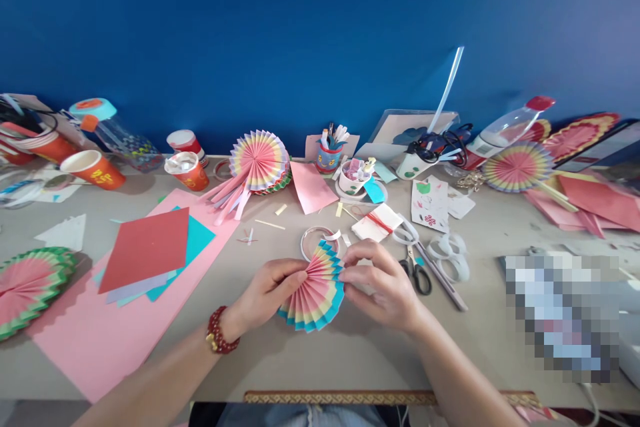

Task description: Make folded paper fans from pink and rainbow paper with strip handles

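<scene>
A pleated paper fan (pixel 316 300), banded pink, yellow and blue, is held above the table between both hands. My left hand (pixel 280 287), with a dark red beaded bracelet at the wrist, pinches the fan near its folded centre, thumb on top. My right hand (pixel 383 280) has its fingers closed at the fan's blue right edge. A roll of tape (pixel 303 248) lies just behind the fan. Scissors with black handles (pixel 423 277) rest to the right of my right hand.
Stacked coloured paper (pixel 145 250) lies on a big pink sheet (pixel 115 340) at left. Finished paper rosettes (pixel 257 163) stand along the blue wall with paper cups (pixel 187 172) and a plastic bottle (pixel 510 127). A pixelated item (pixel 560 313) sits at right.
</scene>
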Tool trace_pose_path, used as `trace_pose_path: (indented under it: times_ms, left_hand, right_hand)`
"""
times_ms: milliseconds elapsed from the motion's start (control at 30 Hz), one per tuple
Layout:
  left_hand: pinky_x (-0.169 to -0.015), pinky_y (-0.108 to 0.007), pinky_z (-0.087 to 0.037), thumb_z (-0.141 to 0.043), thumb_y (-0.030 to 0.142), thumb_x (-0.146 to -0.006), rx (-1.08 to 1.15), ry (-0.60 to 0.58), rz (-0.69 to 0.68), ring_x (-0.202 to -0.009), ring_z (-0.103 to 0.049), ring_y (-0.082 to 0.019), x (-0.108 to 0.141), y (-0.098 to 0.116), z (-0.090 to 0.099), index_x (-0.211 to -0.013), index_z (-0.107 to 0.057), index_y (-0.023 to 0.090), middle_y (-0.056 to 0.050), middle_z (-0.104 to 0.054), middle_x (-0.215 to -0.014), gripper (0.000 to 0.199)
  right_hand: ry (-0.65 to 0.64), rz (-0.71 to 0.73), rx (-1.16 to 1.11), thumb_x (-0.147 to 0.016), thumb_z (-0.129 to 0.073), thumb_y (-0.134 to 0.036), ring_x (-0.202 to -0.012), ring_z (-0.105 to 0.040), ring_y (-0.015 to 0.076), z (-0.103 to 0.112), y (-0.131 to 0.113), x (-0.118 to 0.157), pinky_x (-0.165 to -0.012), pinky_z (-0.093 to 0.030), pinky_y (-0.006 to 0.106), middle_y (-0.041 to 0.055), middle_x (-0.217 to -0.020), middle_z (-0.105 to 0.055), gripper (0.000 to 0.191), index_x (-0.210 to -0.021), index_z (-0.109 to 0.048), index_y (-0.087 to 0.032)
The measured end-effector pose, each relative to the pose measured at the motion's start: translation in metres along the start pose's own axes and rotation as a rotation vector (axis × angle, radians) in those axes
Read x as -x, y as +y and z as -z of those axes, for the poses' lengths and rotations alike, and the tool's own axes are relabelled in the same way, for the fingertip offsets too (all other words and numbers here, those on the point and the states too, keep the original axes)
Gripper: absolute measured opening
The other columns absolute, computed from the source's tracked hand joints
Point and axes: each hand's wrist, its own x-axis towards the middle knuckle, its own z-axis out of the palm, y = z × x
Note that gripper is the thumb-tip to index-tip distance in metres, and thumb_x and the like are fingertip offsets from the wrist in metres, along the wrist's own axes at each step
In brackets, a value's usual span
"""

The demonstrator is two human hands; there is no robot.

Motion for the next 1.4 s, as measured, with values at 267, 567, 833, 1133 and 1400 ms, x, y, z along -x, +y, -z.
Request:
trace_pose_path:
  times_ms: [267,567,833,1133,1400]
  left_hand:
    - [-0.083,-0.027,-0.051,-0.047,0.044,-0.101,-0.007,0.039,0.033,-0.094,-0.067,-0.021,0.001,-0.005,-0.001,-0.108,-0.074,0.017,-0.008,-0.075,-0.105,0.039]
    - [-0.083,-0.027,-0.052,-0.046,0.046,-0.101,0.023,0.038,0.043,-0.092,-0.065,-0.02,0.0,-0.007,-0.002,-0.103,-0.074,0.017,-0.007,-0.074,-0.099,0.04]
    - [-0.082,-0.028,-0.05,-0.046,0.049,-0.101,0.163,-0.07,0.134,-0.091,-0.061,-0.02,0.002,-0.005,-0.006,-0.104,-0.07,0.017,-0.006,-0.07,-0.1,0.04]
    - [-0.082,-0.029,-0.048,-0.051,0.05,-0.098,0.313,-0.155,0.227,-0.09,-0.058,-0.019,0.001,-0.009,-0.007,-0.104,-0.068,0.016,-0.006,-0.066,-0.099,0.038]
    - [-0.087,-0.031,-0.049,-0.059,0.05,-0.094,0.451,-0.123,0.298,-0.097,-0.062,-0.021,0.002,-0.015,-0.007,-0.108,-0.071,0.016,-0.007,-0.069,-0.106,0.038]
  right_hand:
    - [-0.031,0.026,0.019,-0.086,-0.059,-0.006,-0.096,-0.058,0.0214,0.001,-0.001,-0.002,-0.085,-0.05,0.04,0.0073,-0.101,-0.059,0.015,-0.093,-0.063,-0.019]
    - [-0.075,0.079,0.156,-0.091,-0.058,-0.013,-0.103,-0.056,0.0232,0.001,-0.001,0.001,-0.087,-0.052,0.038,0.0086,-0.113,-0.061,0.028,-0.112,-0.071,-0.026]
    - [-0.071,-0.008,0.187,-0.084,-0.061,-0.007,-0.124,-0.047,0.0299,-0.007,-0.004,0.001,-0.102,-0.046,0.049,0.0084,-0.13,-0.055,0.032,-0.101,-0.076,-0.029]
    - [-0.066,0.017,0.096,-0.085,-0.057,-0.004,-0.131,-0.047,0.0289,-0.011,-0.001,-0.002,-0.101,-0.05,0.05,0.0074,-0.136,-0.061,0.031,-0.097,-0.075,-0.026]
    - [-0.113,0.034,0.047,-0.089,-0.057,-0.006,-0.129,-0.05,0.028,-0.002,0.0,-0.006,-0.1,-0.051,0.048,0.0094,-0.133,-0.065,0.029,-0.103,-0.075,-0.024]
